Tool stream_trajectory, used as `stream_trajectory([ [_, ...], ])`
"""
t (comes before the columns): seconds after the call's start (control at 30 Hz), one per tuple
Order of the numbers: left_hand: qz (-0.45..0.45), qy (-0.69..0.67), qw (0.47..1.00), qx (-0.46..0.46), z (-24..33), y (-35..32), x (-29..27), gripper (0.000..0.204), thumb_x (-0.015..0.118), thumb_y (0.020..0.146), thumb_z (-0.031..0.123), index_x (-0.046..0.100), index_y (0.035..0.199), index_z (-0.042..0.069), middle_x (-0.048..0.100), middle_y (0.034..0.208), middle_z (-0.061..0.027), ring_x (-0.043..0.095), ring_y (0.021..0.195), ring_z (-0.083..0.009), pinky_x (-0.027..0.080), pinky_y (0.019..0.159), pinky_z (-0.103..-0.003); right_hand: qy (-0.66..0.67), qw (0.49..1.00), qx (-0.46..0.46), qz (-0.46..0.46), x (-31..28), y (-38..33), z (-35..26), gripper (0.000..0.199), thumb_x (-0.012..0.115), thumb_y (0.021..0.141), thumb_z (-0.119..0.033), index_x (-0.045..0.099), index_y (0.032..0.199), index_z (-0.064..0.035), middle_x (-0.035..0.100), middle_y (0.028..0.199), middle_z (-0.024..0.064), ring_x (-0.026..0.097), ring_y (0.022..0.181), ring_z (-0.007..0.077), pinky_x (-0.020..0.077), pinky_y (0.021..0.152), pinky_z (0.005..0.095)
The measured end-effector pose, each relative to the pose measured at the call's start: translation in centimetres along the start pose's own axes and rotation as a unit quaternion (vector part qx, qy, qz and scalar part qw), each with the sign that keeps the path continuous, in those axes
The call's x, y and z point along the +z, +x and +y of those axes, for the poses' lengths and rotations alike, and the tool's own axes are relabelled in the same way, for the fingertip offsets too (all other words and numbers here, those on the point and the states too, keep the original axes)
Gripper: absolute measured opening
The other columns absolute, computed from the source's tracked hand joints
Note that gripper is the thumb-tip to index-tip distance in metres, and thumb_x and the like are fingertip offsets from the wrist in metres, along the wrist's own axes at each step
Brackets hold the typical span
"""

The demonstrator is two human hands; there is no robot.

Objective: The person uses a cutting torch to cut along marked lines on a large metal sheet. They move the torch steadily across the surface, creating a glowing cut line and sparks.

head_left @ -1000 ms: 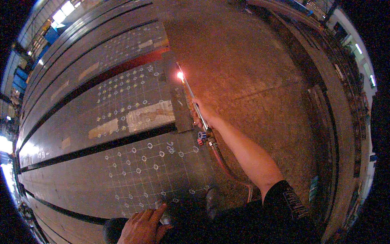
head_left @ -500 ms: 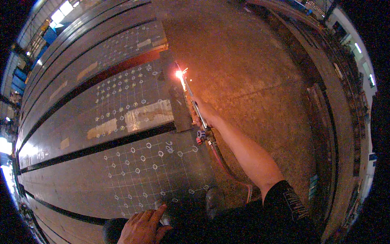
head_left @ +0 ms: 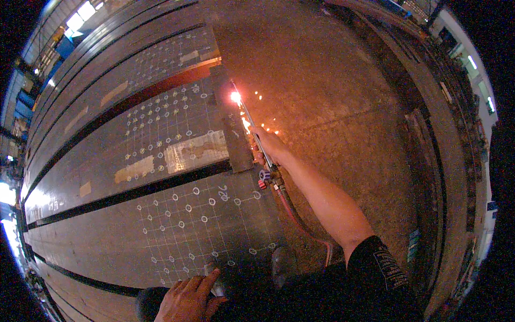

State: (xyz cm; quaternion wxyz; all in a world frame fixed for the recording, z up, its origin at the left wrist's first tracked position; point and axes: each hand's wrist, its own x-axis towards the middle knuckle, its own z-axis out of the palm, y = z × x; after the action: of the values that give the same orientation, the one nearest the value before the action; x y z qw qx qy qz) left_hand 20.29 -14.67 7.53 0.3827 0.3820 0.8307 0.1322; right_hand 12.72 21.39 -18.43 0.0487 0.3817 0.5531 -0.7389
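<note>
My right hand point(head_left: 272, 148) is closed around the shaft of a cutting torch point(head_left: 247, 114), which points away from me. A bright pinkish-white glow at its far end sits by the edge of a narrow steel strip point(head_left: 234, 137), and orange sparks scatter down along that edge. The glare hides the exact point of contact. Below the hand are the torch's blue and red valve knobs point(head_left: 263, 180), with reddish hoses point(head_left: 292, 214) trailing toward me. My left hand point(head_left: 188, 300) rests over my dark-clothed knee, fingers laid out, holding nothing.
Wide steel beams point(head_left: 177, 239) lie side by side on the left, chalked with circles and grid lines, dark gaps between them. Brown floor point(head_left: 343, 118) stretches to the right. Long steel pieces point(head_left: 429, 155) line the far right. My boot point(head_left: 284, 265) is near the closest beam's end.
Sparks now spread farther, down toward my right hand and out over the floor. The torch and right hand have barely shifted, and the left hand keeps its place.
</note>
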Motion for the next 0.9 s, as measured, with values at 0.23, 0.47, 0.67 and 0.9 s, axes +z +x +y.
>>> stream_trajectory([
  [0.23, -0.005, 0.006, 1.0, -0.009, 0.1, 0.0, 0.0, 0.048, 0.062, 0.087, 0.021, 0.05, 0.13, 0.006, 0.06, 0.113, -0.0198, 0.057, 0.104, -0.0394, 0.046, 0.088, -0.044, -0.041, 0.999, -0.014, 0.018, 0.1, 0.0, -0.2, 0.053, 0.043, 0.094, -0.054, 0.053, 0.09, -0.0023, 0.051, 0.065, 0.0079, 0.05, 0.041, 0.0211, 0.045, 0.038, 0.0385],
  [0.47, 0.005, 0.018, 1.0, 0.0, -0.1, -0.1, 0.4, 0.048, 0.063, 0.086, 0.022, 0.05, 0.13, 0.006, 0.06, 0.113, -0.019, 0.057, 0.104, -0.0389, 0.046, 0.088, -0.044, -0.028, 1.0, -0.004, 0.007, -0.2, 0.5, 0.1, 0.049, 0.044, 0.094, -0.054, 0.052, 0.082, -0.0066, 0.05, 0.063, 0.0065, 0.048, 0.04, 0.0196, 0.0419, 0.036, 0.037],
  [0.67, 0.019, 0.018, 1.0, 0.017, -0.4, 0.0, 0.7, 0.047, 0.063, 0.086, 0.021, 0.051, 0.128, 0.005, 0.06, 0.112, -0.0189, 0.057, 0.103, -0.0389, 0.046, 0.087, -0.044, -0.035, 0.999, -0.022, -0.003, -0.4, 1.1, 0.7, 0.046, 0.046, 0.092, -0.054, 0.049, 0.081, -0.0096, 0.046, 0.064, 0.0039, 0.044, 0.04, 0.0153, 0.0397, 0.032, 0.0339],
  [0.9, 0.015, 0.019, 1.0, 0.006, 0.0, 0.0, 0.3, 0.046, 0.063, 0.086, 0.021, 0.052, 0.128, 0.005, 0.06, 0.114, -0.0194, 0.057, 0.104, -0.0389, 0.046, 0.088, -0.044, 0.002, 1.0, -0.007, 0.0, -0.1, 1.1, 0.6, 0.045, 0.048, 0.093, -0.052, 0.048, 0.08, -0.0083, 0.046, 0.063, 0.0044, 0.043, 0.038, 0.0153, 0.0391, 0.03, 0.0326],
])
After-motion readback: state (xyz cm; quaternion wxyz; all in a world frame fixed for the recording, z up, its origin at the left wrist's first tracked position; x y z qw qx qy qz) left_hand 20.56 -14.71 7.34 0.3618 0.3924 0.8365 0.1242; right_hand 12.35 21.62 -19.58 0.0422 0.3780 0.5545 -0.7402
